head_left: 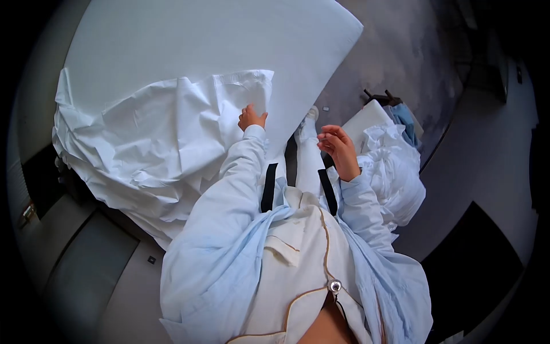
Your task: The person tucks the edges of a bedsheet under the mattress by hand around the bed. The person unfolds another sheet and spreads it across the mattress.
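Note:
A crumpled white sheet point(172, 132) lies bunched over the near left part of a large white mattress point(217, 37). My left hand point(252, 117) is at the sheet's right edge, fingers bent and somewhat apart, at or just over the fabric; whether they touch it is hard to make out. To the right, my right hand point(342, 152) is raised in the air in front of my body. Its fingers are loosely curved and apart, with nothing between them. Behind and below that hand is a bundle of white fabric point(395, 178).
Past my right hand, a white padded surface point(366, 121) and a blue cloth point(404, 123) sit by dark wooden legs point(382, 97). A patterned grey floor point(395, 51) stretches beyond the mattress edge. A black panel point(472, 269) lies at lower right.

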A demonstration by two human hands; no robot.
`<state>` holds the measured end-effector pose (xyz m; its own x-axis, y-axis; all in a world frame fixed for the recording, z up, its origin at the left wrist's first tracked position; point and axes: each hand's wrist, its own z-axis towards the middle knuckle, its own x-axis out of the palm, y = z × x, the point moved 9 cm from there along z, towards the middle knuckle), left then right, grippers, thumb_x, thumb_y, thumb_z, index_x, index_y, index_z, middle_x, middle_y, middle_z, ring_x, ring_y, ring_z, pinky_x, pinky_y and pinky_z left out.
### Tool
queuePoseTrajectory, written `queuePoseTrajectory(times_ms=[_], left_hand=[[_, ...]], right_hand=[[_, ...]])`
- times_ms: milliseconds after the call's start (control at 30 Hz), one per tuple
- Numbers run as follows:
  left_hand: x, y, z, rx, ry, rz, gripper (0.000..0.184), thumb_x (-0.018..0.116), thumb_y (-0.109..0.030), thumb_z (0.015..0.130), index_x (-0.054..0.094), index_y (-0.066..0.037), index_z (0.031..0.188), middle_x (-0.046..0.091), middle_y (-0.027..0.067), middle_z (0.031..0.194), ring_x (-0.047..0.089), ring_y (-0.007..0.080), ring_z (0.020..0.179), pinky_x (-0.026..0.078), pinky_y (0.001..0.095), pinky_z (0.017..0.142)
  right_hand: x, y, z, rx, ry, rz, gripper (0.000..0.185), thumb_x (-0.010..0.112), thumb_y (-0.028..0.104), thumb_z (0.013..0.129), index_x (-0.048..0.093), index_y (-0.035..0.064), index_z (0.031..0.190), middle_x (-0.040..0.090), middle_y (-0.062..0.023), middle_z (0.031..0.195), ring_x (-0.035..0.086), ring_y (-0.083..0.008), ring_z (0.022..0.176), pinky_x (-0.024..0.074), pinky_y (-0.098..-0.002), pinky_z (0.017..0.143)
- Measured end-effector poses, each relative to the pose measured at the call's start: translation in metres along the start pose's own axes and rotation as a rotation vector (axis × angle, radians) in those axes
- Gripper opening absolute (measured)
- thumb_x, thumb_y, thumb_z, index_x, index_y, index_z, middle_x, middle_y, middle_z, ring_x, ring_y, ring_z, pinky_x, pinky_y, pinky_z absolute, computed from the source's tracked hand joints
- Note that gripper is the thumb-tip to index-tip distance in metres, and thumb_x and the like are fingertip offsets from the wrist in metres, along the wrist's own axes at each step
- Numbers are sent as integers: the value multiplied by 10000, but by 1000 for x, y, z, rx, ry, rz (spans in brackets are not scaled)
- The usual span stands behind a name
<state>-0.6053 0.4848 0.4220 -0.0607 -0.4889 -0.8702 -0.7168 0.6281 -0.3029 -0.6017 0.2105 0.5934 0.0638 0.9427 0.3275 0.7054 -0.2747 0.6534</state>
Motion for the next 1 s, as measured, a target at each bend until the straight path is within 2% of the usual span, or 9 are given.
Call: queuePoseTrajectory(times_ms=[100,233,433,467,500,633,867,933,1000], left_hand=[[60,21,18,45,450,-74,179,674,-283,730,601,-146,819,642,22,751,616,201,799,472,360,733],[36,10,19,43,316,-431,223,668,-269,737,580,-142,897,645,26,808,615,214,813,478,353,711],[26,7,2,-207,57,-408,339,693,-249,725,519,-129,989,606,73,960,588,267,909,456,357,776],[30,-4,-1,-223,12,-172,328,681,-250,736,518,-139,998,598,69,968,585,272,917,453,366,770],[32,-8,-5,-239,-22,69,319,668,-251,746,517,-150,1008,589,65,976,582,277,925,450,375,764],[84,2,-28,-407,-52,-44,201,582,-199,797,549,-145,987,609,82,893,587,283,877,444,418,724],[-52,25,-124,-413,-401,-583,208,576,-190,799,587,-65,966,618,180,832,575,370,787,452,432,678],[-100,5,-157,-281,-663,-620,225,613,-146,768,598,-15,951,613,190,835,573,373,788,456,423,677],[-160,-30,-187,-128,-751,-464,249,615,-81,718,616,-12,958,615,171,847,578,346,776,462,415,676]], right_hand=[[44,14,37,76,151,-164,172,466,111,888,543,54,1030,601,-42,894,576,-113,789,466,-245,760],[109,28,89,143,450,-394,165,482,137,888,548,66,1021,603,-30,878,574,-99,767,464,-240,752],[152,28,166,277,846,-739,149,483,130,891,565,66,998,611,-32,859,581,-98,747,463,-224,687],[154,35,176,253,916,-789,149,482,129,893,566,63,997,612,-33,852,580,-97,749,464,-222,682],[152,47,188,201,942,-863,154,482,133,896,567,53,996,616,-37,841,581,-98,752,464,-219,683],[116,88,246,223,756,-915,174,478,101,874,557,48,1020,628,-51,858,584,-101,744,466,-230,678],[150,60,176,279,943,-958,177,515,98,849,566,44,1010,638,-49,820,582,-110,700,467,-239,643],[156,28,156,326,1026,-995,329,568,212,853,499,60,1137,599,-90,994,582,-171,857,487,-297,724],[161,-4,133,625,818,-892,600,609,371,825,354,103,1297,473,-138,1208,501,-264,1067,477,-398,823]])
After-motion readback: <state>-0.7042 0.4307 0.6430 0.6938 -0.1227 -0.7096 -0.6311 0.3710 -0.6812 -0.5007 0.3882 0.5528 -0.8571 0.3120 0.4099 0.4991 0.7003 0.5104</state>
